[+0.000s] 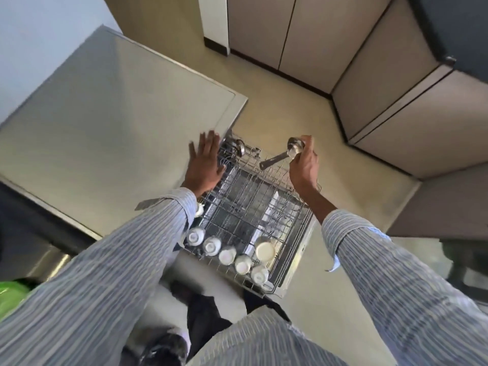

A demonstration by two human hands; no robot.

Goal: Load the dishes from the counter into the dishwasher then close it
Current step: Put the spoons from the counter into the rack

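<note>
A: Rack [248, 207] first. Where is it?
B: Centre of view, a wire dishwasher rack pulled out over the floor [303, 114]. The steel counter [105, 114] runs along its 9 o'clock side.

A: What's loaded?
B: A row of white cups [227, 254], upside down, along the rack's 6 o'clock edge. One wider white bowl [264, 250] sits just beside them toward 3 o'clock. Metal pieces [239, 146] lie at the rack's 11 o'clock corner; too blurred to name.

A: Left hand?
B: Left hand [206, 162] has fingers spread and straight, holding nothing, over the counter's edge next to that corner. Can't tell if it touches anything.

A: Right hand?
B: Right hand [303, 165] is raised above the rack's 1 o'clock corner, fingers curled round the bowl ends of some metal spoons [285, 154]. The handles point toward 8 o'clock, down at the rack, clear of the wires.

A: Anything else?
B: Striped sleeves [132, 247] on both arms. Cabinet doors [396, 101] from 12 to 3 o'clock. Something green [10, 297] at the far 8 o'clock edge.
</note>
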